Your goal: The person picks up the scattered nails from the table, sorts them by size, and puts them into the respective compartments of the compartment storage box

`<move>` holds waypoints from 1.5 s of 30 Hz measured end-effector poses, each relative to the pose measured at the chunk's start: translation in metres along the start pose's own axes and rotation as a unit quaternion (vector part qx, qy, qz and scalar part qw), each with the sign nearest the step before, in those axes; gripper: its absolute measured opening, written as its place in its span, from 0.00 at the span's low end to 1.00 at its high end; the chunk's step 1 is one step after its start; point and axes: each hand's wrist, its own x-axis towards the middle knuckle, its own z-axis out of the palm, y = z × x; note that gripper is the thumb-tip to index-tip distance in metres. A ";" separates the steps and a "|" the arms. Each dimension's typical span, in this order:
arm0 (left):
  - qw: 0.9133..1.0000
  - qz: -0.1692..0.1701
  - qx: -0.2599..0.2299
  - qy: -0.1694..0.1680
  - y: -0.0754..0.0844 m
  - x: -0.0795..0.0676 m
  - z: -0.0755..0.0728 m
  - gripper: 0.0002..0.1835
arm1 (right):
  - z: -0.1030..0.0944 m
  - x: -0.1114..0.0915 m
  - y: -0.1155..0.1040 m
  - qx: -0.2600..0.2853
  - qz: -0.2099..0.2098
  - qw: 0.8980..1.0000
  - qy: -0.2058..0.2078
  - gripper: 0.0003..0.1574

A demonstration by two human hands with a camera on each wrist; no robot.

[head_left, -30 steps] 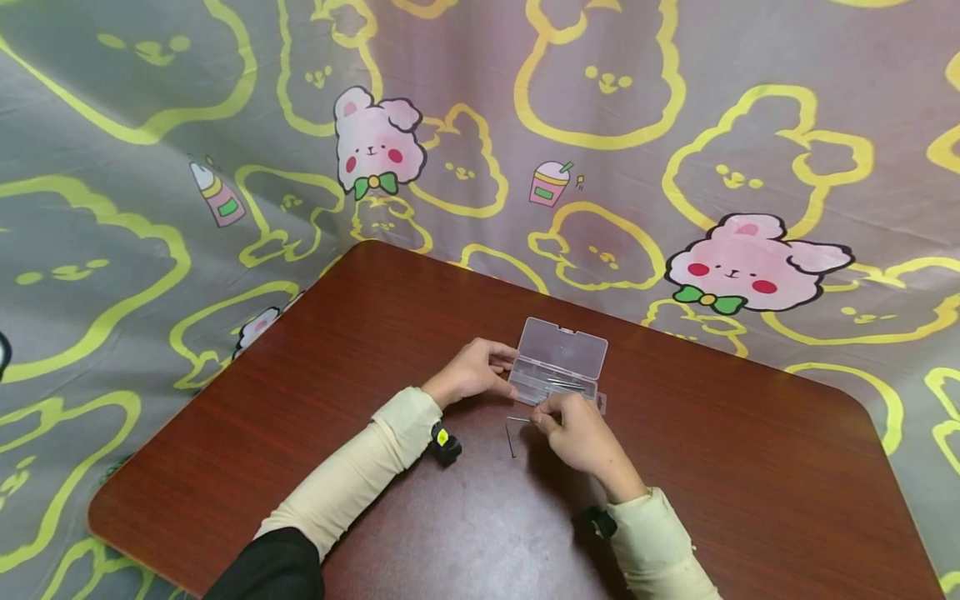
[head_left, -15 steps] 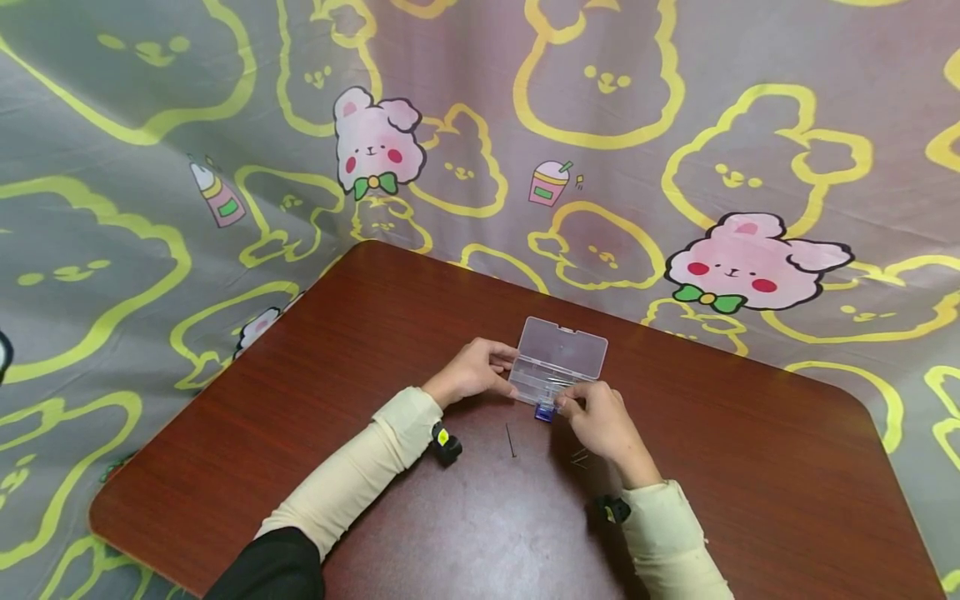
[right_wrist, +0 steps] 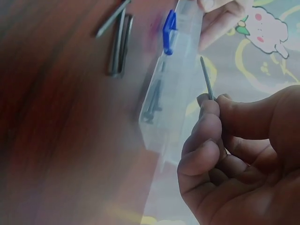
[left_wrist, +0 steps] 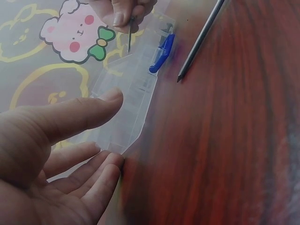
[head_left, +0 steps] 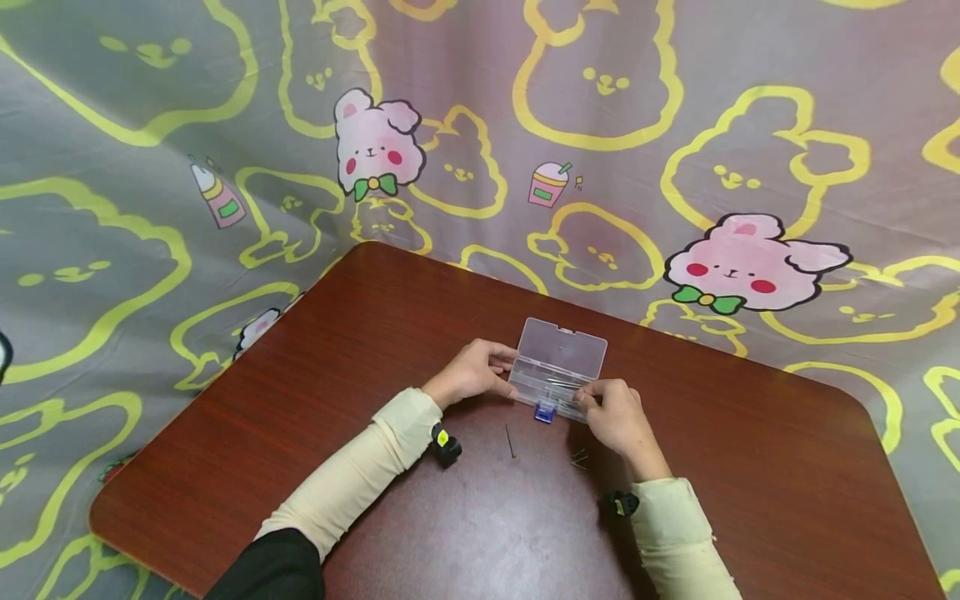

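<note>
A clear plastic box (head_left: 536, 385) with its lid (head_left: 562, 348) raised stands on the table, a blue latch (head_left: 545, 412) at its front. Nails (right_wrist: 154, 101) lie inside it. My left hand (head_left: 476, 369) holds the box's left end, thumb at the front and fingers farther back. Over the box's right part, my right hand (head_left: 618, 417) pinches a thin nail (right_wrist: 206, 77) between thumb and index finger. In the right wrist view the nail's point sticks out past the fingertips. Its head is hidden in the grip.
One nail (head_left: 511, 440) lies on the brown table (head_left: 450, 533) before the box. A few more nails (head_left: 578, 459) lie to its right, near the right forearm. A patterned curtain (head_left: 465, 75) hangs behind the table.
My right hand has moved with a nail from the table in front of the box to over its right part, uncovering the blue latch and the table nails. My left hand has stayed put.
</note>
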 end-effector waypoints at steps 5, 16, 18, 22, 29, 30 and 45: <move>1.000 0.000 0.002 -0.003 -0.001 -0.001 0.001 0.38 | -0.001 0.002 0.005 -0.004 0.009 1.000 0.004 0.15; 1.000 0.000 -0.006 -0.004 0.000 -0.001 0.001 0.38 | 0.000 0.004 0.005 -0.025 0.009 1.000 0.006 0.10; 1.000 -0.001 -0.007 -0.004 -0.001 0.000 0.002 0.38 | 0.001 0.003 0.004 -0.024 0.007 1.000 0.005 0.10; 1.000 -0.001 -0.006 -0.004 -0.001 0.000 0.002 0.38 | 0.001 0.002 0.004 -0.027 0.005 1.000 0.006 0.10; 1.000 -0.002 -0.005 -0.003 0.001 0.000 0.000 0.38 | 0.001 0.002 0.004 -0.019 0.008 1.000 0.010 0.09; 1.000 -0.002 -0.005 -0.003 0.001 0.000 0.000 0.38 | 0.001 0.002 0.004 -0.017 0.008 1.000 0.009 0.09; 1.000 0.002 -0.009 -0.001 0.001 0.000 0.001 0.38 | 0.008 -0.007 -0.018 -0.012 -0.037 0.999 -0.007 0.07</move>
